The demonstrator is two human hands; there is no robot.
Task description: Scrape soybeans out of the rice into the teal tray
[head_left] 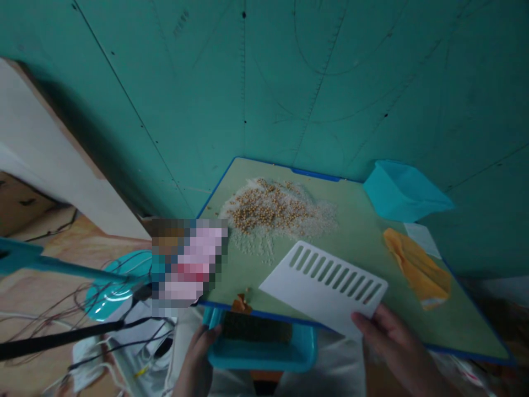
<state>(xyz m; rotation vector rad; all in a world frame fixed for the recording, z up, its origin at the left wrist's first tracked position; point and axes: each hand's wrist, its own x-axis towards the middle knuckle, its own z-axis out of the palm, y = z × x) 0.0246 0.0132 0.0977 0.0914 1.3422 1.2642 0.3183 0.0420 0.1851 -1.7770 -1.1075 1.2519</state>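
White scraper [306, 292], one, flat, with a row of slots along its far side; lies over the near part of the green, blue-edged table [359, 220], its near corner passing the front edge; contact with the surface cannot be told. Right hand [392, 342], closed on the scraper's near right corner, thumb on top. Left hand [198, 353], well apart from the right, gripping the left end of a blue-green tray [264, 361], which sits below the table's front edge above the person's legs; dark contents [258, 329], too dim to identify. Heap of mixed grain, one, spread on the far left part of the table: tan beans [268, 209] massed at the middle, pale fine grains [324, 218] fringing them, thinning to the right and toward the person. Placement: heap ahead and to the left of the right hand, ahead and slightly right of the left; long axis running side to side, roughly along the wall [206, 82]. Scraper set between right hand and heap, long axis slanting from far left to near right, slotted side turned toward the grain; its far left corner stands nearer the heap than either hand. Also present: blue-green open container [407, 190] at the far right corner; orange cloth-like piece [417, 270] nearer the person; brown scrap [241, 305] at the front edge, above the tray.
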